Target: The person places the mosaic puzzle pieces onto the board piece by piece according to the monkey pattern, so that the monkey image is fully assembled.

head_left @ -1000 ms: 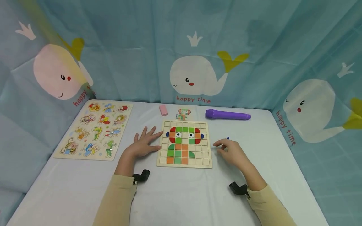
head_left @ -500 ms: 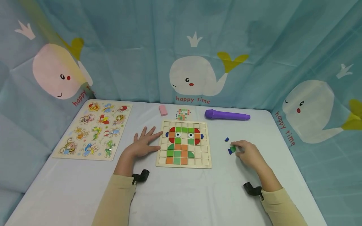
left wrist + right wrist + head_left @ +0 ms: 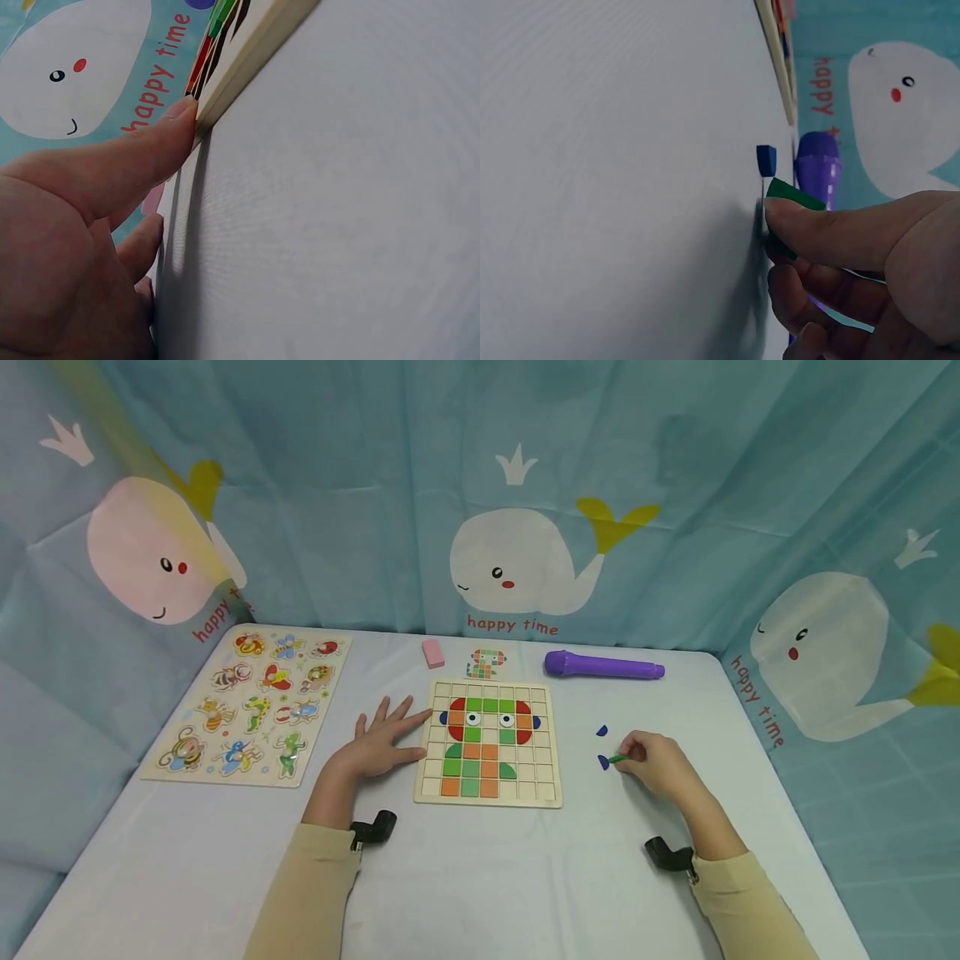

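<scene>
My left hand (image 3: 382, 747) lies with fingers spread beside a square wooden grid board (image 3: 543, 770), its thumb and index fingertips at the left edge. Colored tiles on the board form a green, orange and red animal with two eyes. To the right of the board, my right hand (image 3: 658, 764) pinches a small green puzzle piece (image 3: 796, 193) between thumb and fingers, tilted close over the table. Just left of that piece sits a blue half-round piece (image 3: 603, 762). Another blue half-round piece (image 3: 602, 731) lies farther back.
A purple toy microphone (image 3: 607, 665) lies behind the board to the right. Behind the board are a pattern card (image 3: 486, 663) and a pink block (image 3: 432, 653). An insect picture puzzle (image 3: 255, 710) occupies the table's left side. A whale-print curtain (image 3: 337, 552) surrounds the table.
My right hand has moved right, away from the board's edge to the loose pieces, and has taken hold of the green piece, now tipped up. The left hand has stayed in place.
</scene>
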A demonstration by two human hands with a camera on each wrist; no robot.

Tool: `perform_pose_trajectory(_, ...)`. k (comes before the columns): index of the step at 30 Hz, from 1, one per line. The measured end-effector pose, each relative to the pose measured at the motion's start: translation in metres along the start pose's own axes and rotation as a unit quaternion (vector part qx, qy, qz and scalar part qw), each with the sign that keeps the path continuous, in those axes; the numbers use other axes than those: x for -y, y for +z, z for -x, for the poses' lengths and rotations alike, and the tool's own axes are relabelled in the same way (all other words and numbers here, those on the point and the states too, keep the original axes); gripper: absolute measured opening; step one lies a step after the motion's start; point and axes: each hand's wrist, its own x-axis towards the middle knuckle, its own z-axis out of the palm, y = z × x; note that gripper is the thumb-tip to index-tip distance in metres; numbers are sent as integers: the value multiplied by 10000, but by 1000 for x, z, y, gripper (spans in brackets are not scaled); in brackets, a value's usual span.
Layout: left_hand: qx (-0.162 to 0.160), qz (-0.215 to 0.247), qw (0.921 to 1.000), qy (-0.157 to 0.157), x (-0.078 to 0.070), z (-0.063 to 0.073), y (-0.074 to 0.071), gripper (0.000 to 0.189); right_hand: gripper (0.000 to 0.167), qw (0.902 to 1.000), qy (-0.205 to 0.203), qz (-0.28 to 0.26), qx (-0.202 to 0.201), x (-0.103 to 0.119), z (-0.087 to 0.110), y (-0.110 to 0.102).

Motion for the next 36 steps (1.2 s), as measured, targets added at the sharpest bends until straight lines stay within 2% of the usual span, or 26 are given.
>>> perform_pose_trajectory(8, -12, 21, 10000, -16, 0, 0, 0, 75, 20, 9992, -350, -105, -135, 20, 0, 0)
perform_pose_trajectory(12, -8, 45, 10000, -38, 0, -1, 1, 75, 12, 9985, -422, -327, -114, 35, -3, 4)
perform_pose_trajectory(17, -19, 4, 10000, -56, 1, -2, 2, 76, 12, 9984, -361, -440, -37, 58, -8, 11)
perform_pose_trajectory(21, 11, 25, 10000, -57, 1, -1, 1, 75, 13, 9972, -478, -553, 164, 82, -11, 21)
perform_pose_trajectory(28, 16, -41, 10000, -27, -1, -1, 0, 75, 14, 9909, -956, -847, 435, 117, -14, 36)
perform_pose_trajectory(36, -7, -84, 10000, -29, -1, 0, -1, 75, 10, 9784, -1449, -1342, 617, 148, -17, 58)
